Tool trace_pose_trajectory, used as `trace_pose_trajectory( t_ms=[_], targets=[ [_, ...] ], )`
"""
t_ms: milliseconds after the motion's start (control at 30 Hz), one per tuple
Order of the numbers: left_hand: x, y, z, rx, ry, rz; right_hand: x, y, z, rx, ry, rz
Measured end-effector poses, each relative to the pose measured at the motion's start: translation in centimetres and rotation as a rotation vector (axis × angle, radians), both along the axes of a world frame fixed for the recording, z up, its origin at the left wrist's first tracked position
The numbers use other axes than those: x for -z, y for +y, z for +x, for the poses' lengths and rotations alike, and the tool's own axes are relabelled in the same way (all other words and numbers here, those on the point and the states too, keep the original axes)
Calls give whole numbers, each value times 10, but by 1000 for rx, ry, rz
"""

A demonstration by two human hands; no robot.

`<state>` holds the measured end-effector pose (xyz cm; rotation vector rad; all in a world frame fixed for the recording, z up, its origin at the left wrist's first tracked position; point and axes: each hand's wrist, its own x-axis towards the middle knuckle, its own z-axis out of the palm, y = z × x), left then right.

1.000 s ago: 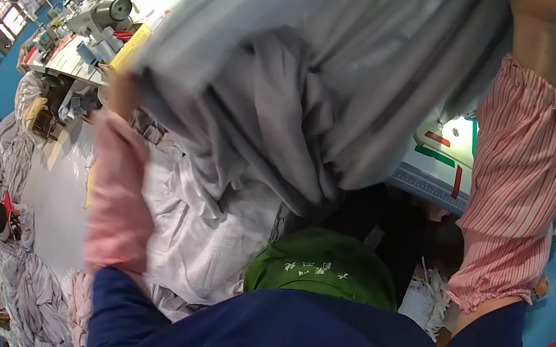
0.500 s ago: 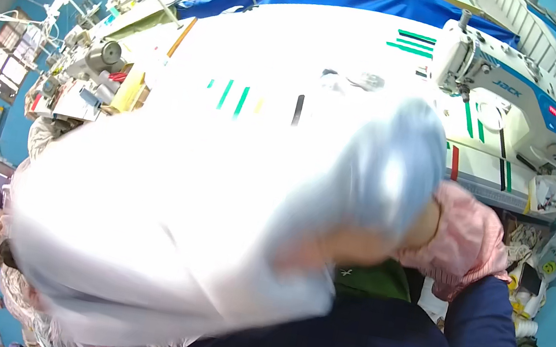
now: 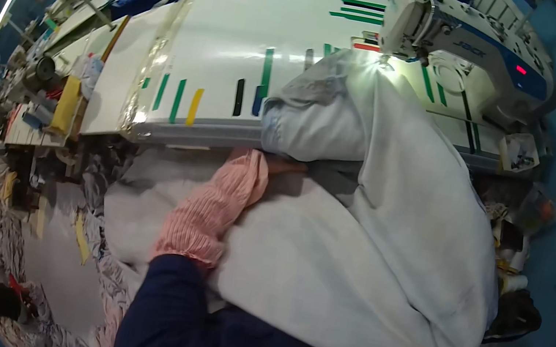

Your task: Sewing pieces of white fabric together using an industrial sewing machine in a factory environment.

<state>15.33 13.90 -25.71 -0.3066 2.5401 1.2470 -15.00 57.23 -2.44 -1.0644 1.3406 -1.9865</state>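
A large pale grey-blue garment [image 3: 401, 232] drapes across my lap and up over the table edge. Its far end [image 3: 376, 79] lies under the head of the white sewing machine [image 3: 457, 45], in the lamp light by the needle. Thick folds and a rolled, hemmed opening [image 3: 300, 133] rest on the table's front edge. My left hand [image 3: 285, 166], below a pink ribbed sleeve cover, reaches in just under that opening; cloth hides its fingers, so its grip does not show. My right hand and forearm are out of sight, with the garment covering that side.
Strips of green, black and yellow tape [image 3: 178, 100] mark the white sewing table [image 3: 221, 30]. A small box [image 3: 519, 153] sits at its right end, thread spools [image 3: 513, 282] below. Piled cloth [image 3: 98, 179] lies left, near a yellow block [image 3: 65, 106].
The garment, blurred and swung out leftward before, now lies over my lap with its far end at the machine. My left arm has come into view; the right sleeve has gone from sight.
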Motion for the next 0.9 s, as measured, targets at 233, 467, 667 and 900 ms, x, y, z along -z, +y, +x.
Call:
trace_pose_trajectory(
  t_ms=[233, 467, 667, 900],
  targets=[
    [-21, 64, -48, -340, -118, -151, 27, 89, -21, 145, -602, 341],
    [-341, -221, -16, -446, 258, -12, 51, 46, -16, -75, -367, 1391],
    [-330, -292, -203, -824, 353, -1438, 119, -92, 29, -872, 447, 1003],
    [-225, -85, -109, -575, 121, -951, 121, -85, -85, 88, 402, 864]
  ],
)
